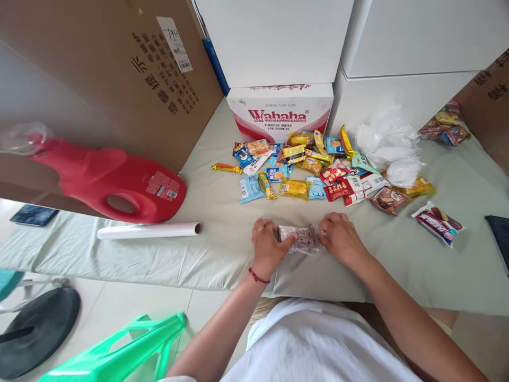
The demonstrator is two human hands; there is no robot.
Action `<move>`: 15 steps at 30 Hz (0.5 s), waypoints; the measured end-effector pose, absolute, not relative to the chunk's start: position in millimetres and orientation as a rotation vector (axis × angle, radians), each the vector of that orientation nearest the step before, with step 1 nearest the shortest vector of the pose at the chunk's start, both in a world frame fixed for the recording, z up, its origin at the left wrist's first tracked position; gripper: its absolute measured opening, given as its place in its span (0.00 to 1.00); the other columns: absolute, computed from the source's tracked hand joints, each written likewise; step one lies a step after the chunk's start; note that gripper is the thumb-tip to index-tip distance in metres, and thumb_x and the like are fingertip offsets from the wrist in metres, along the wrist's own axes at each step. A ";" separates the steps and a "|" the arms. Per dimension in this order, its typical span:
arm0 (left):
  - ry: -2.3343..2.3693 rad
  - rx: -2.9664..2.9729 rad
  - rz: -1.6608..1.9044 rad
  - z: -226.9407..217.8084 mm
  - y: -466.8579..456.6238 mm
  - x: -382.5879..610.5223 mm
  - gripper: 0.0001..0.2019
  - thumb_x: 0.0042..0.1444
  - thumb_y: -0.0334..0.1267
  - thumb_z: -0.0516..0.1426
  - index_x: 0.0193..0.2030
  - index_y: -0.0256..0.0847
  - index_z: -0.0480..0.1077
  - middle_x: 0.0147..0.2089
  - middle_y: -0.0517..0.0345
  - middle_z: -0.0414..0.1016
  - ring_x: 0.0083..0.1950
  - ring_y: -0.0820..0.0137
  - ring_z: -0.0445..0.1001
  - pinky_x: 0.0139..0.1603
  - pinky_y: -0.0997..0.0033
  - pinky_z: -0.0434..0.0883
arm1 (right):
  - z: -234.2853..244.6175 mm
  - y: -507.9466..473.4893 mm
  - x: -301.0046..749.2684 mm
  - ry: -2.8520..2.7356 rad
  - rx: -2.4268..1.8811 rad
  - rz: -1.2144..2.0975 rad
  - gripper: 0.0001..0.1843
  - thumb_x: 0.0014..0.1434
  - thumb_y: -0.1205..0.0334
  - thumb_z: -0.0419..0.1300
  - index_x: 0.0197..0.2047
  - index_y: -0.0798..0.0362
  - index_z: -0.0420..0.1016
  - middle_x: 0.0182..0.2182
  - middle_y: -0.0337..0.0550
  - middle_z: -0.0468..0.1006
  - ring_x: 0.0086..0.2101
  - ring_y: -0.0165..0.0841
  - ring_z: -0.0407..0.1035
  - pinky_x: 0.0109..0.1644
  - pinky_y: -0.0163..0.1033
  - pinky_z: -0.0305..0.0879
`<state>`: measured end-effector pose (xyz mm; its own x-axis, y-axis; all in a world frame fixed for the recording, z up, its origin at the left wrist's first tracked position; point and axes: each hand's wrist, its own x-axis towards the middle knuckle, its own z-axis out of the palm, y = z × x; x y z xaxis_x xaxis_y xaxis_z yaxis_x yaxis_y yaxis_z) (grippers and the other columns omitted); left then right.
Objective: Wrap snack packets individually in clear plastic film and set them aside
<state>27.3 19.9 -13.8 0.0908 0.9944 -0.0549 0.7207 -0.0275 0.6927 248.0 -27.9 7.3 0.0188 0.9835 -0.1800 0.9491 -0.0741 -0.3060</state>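
Note:
A brown snack in clear plastic wrap (304,237) lies on the cloth-covered table between my two hands. My left hand (269,245), with a ring and a red cord at the wrist, closes round its left end, thumb across the top. At the other end, my right hand (340,237) pinches the loose clear film with bent fingers. Just beyond my hands spreads a pile of small wrapped snacks (294,188), in blue, yellow and red packets. Farther right, apart from the pile, rests a maroon and white snack packet (438,224).
A red detergent jug (131,185) and a white roll (149,231) lie to the left, by a large cardboard box (119,69). Behind the snacks stand a Wahaha carton (280,114) and white boxes (405,37). Crumpled plastic bags (387,143) sit right. A green stool (119,355) stands below.

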 end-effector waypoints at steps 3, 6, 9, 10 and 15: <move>1.542 1.678 0.715 -1.3 11.6 39.7 0.17 0.49 0.43 0.67 0.41 0.43 0.66 0.41 0.56 0.71 0.43 0.64 0.73 0.46 0.60 0.74 | 10.0 -38.0 248.9 -1.916 -2.134 0.594 0.01 0.62 0.66 0.60 0.38 0.50 0.72 0.41 0.47 0.77 0.38 0.39 0.71 0.41 0.40 0.62; 1.433 1.792 0.865 6.2 0.5 56.6 0.13 0.52 0.36 0.63 0.40 0.44 0.63 0.40 0.58 0.70 0.38 0.68 0.71 0.38 0.68 0.71 | 4.1 -45.8 245.4 -1.563 -1.951 0.935 0.03 0.64 0.60 0.57 0.37 0.48 0.69 0.29 0.38 0.76 0.29 0.35 0.71 0.36 0.38 0.62; 1.310 2.195 0.979 -2.1 -9.8 75.7 0.07 0.57 0.30 0.59 0.37 0.43 0.63 0.48 0.49 0.72 0.49 0.63 0.74 0.47 0.62 0.71 | -9.9 -49.5 231.5 -1.100 -1.628 1.179 0.08 0.62 0.53 0.57 0.39 0.48 0.70 0.29 0.36 0.78 0.30 0.35 0.72 0.37 0.38 0.66; 1.269 2.330 0.978 -7.6 -12.3 81.4 0.06 0.59 0.28 0.57 0.37 0.43 0.64 0.50 0.47 0.72 0.52 0.61 0.74 0.50 0.59 0.70 | -14.3 -50.1 225.9 -0.953 -1.537 1.222 0.10 0.61 0.51 0.58 0.40 0.48 0.71 0.30 0.37 0.78 0.31 0.35 0.72 0.37 0.39 0.67; 1.077 2.532 0.875 -29.2 -18.1 93.5 0.11 0.52 0.24 0.55 0.39 0.43 0.65 0.53 0.44 0.71 0.64 0.53 0.68 0.57 0.48 0.67 | -18.8 -52.7 212.4 -0.418 -1.132 1.416 0.22 0.56 0.44 0.63 0.47 0.50 0.77 0.37 0.42 0.82 0.38 0.37 0.74 0.44 0.42 0.71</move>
